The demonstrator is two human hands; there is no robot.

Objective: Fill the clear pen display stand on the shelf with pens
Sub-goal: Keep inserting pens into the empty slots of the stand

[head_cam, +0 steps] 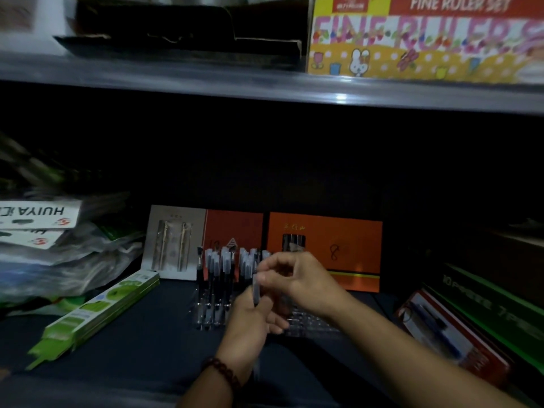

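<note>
Setting: a dim lower shelf of stationery stock, blurred and poorly lit.
Display stand: the clear pen display stand sits on the shelf, just in front of two orange boxes.
Stand contents: the left rows carry standing pens, upright and capped. The right part, seen past the hands, appears to hold bare sockets.
Loose pen: the loose pen is held upright with its pale translucent cap on top, close in front of the stand, near where the filled rows end.
Left hand: the left hand, with a beaded bracelet at the wrist, has its grip curled round the lower barrel. Whether it holds further pens cannot be told.
Right hand: the right hand has its grip pinched, thumb against fingertips, on the cap end of the same pen.
Step in hand: probably readying one pen for seating, with the stand roughly half filled.
Next move: it calls for the left grip to release the barrel, and for the right hand to carry the pen to the nearest bare socket. The tip must be lined up vertically and pushed straight down.
Caution: the standing pens are crowded, so a tilted entry could knock them.
Surroundings: green packets lie at the left and a red box at the right.
</note>
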